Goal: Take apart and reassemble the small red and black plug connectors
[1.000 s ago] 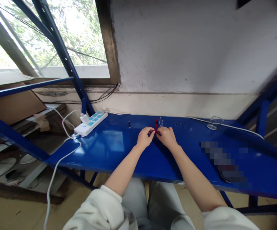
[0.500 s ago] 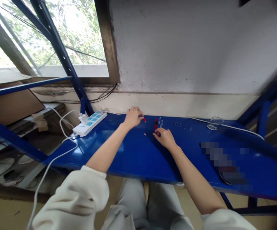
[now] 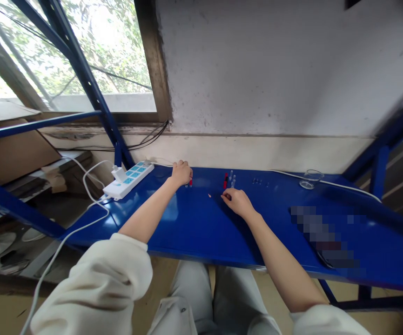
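My left hand (image 3: 181, 173) is stretched out to the back of the blue shelf (image 3: 194, 223), fingers curled on a small red part (image 3: 191, 183) next to a small dark piece standing there. My right hand (image 3: 236, 202) rests near the middle of the shelf, fingers closed on a small red piece at its tips. Just beyond it stand a red-and-black part (image 3: 225, 181) and small clear parts (image 3: 232, 179). A tiny orange bit (image 3: 209, 196) lies between my hands.
A white power strip (image 3: 129, 179) with a white cable lies at the shelf's left end. A row of tiny dark parts (image 3: 259, 181) and a clear glass cup (image 3: 311, 178) sit at the back right. A wall and a window stand behind the shelf.
My hands were together at the red part; my left hand has since reached left and back with a small red part. My right hand stayed nearly in place.
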Motion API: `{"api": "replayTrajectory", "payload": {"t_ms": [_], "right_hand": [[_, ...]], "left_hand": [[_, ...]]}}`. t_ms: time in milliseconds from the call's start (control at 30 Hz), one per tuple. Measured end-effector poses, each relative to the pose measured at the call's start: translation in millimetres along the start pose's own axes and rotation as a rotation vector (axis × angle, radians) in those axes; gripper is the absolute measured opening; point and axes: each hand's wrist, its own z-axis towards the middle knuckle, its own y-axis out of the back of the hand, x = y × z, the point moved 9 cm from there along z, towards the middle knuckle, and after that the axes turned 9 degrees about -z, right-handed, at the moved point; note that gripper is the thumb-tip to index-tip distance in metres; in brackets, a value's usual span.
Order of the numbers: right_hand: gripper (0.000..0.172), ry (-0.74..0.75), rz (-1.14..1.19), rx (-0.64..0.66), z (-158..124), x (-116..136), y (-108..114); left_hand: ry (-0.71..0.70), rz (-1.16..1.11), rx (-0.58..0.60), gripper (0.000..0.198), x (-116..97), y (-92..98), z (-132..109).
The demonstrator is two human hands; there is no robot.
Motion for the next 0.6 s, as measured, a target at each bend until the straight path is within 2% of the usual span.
{"api": "replayTrajectory", "payload": {"t_ms": [600], "right_hand": [[0.019, 0.013, -0.009, -0.002, -0.3, -0.8, -1.0]], "left_hand": [[0.035, -0.043, 0.031, 0.015, 10.0, -4.7, 1.3]]}}
